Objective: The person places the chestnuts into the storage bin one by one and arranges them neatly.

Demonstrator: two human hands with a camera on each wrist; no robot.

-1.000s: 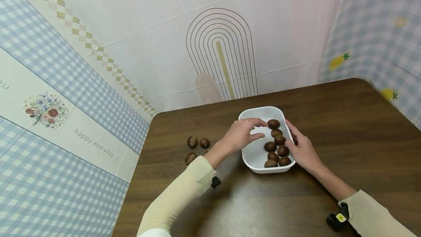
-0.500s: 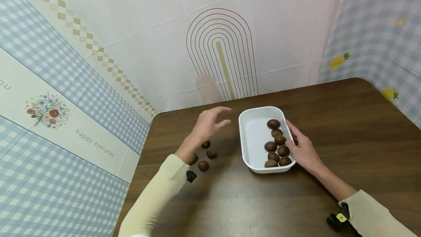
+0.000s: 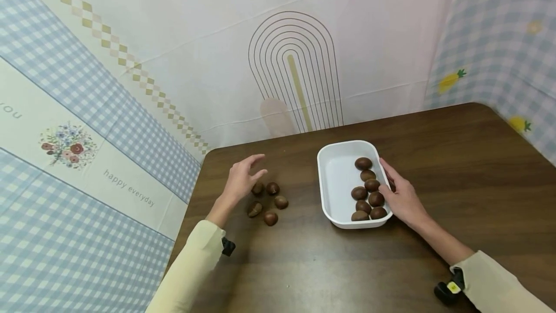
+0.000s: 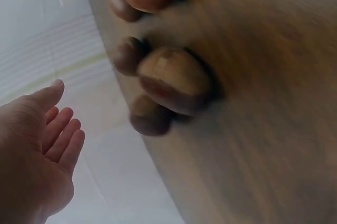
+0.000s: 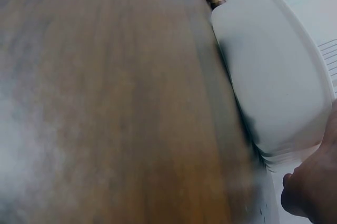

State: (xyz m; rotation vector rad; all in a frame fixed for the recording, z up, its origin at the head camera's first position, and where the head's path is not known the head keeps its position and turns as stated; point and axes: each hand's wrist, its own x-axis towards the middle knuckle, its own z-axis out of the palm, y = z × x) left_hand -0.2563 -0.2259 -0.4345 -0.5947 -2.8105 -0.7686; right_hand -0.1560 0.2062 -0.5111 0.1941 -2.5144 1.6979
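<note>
My left hand (image 3: 240,177) is empty, fingers and thumb apart, over the far edge of several loose brown chestnuts (image 3: 281,202) on the table. In the left wrist view the hand is on the left, while a chestnut with a pale patch (image 4: 176,79) lies to its right. A white rectangular tray (image 3: 336,182) has more chestnuts (image 3: 363,163) along its right side and near end. My right hand (image 3: 403,199) grips the tray's right wall, thumb at the rim and fingers outside. From the right wrist, the tray's outer wall (image 5: 274,71) is visible.
The brown wooden table (image 3: 330,269) has rounded far corners. A pale patterned cloth (image 3: 382,37) hangs behind it, with a blue checked cloth (image 3: 87,255) on the left. Each wrist bears a small black camera (image 3: 447,292).
My left hand has moved out of the tray and left to the loose chestnuts, staying open and empty over the last half second. The right hand keeps its grip on the tray.
</note>
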